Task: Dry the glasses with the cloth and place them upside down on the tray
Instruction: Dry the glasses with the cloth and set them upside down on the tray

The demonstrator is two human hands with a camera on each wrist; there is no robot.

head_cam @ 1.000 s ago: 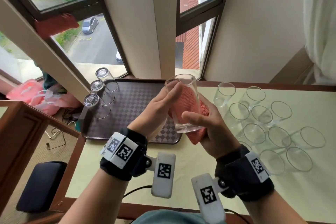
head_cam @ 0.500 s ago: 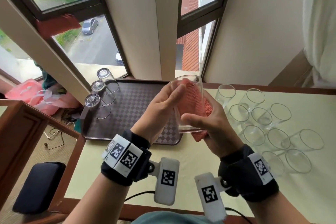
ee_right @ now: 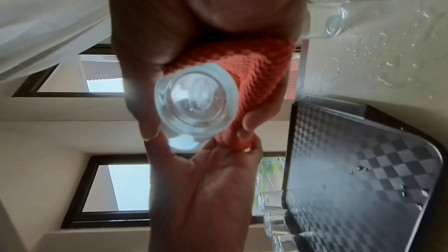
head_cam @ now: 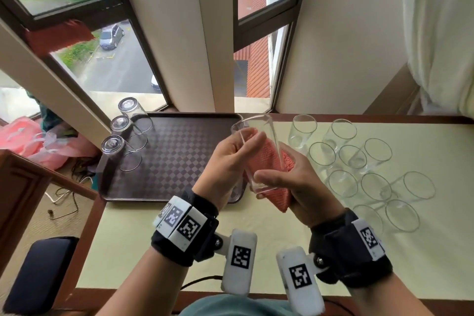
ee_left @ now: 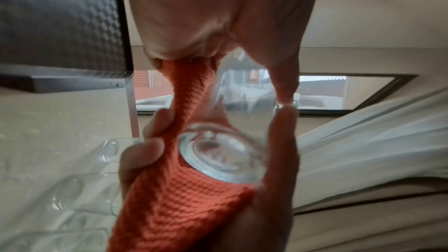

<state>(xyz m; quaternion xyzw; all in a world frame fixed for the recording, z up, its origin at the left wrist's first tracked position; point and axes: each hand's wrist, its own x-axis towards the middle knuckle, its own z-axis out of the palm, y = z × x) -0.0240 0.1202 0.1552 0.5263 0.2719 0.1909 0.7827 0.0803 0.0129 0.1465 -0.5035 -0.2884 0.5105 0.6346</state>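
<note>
A clear glass (head_cam: 257,146) is held tilted above the table, between the tray (head_cam: 174,161) and the upright glasses. An orange-pink knitted cloth (head_cam: 280,161) wraps its far side and base. My left hand (head_cam: 238,151) grips the glass near the rim, its fingers lying against the cloth. My right hand (head_cam: 282,181) holds the cloth round the lower part, thumb across the front. The thick glass base (ee_right: 196,102) shows bare in the right wrist view, with the cloth (ee_right: 261,72) beside it. In the left wrist view my fingers pinch the cloth (ee_left: 184,87) beside the glass (ee_left: 223,152).
Three glasses (head_cam: 123,131) stand upside down along the left edge of the dark checkered tray. Several upright glasses (head_cam: 348,161) crowd the cream table (head_cam: 154,238) on the right. Windows and a wall rise behind; a curtain (head_cam: 441,33) hangs at the far right.
The glass has stayed in both hands at about the same place. My left fingers have shifted a little along its upper part against the cloth.
</note>
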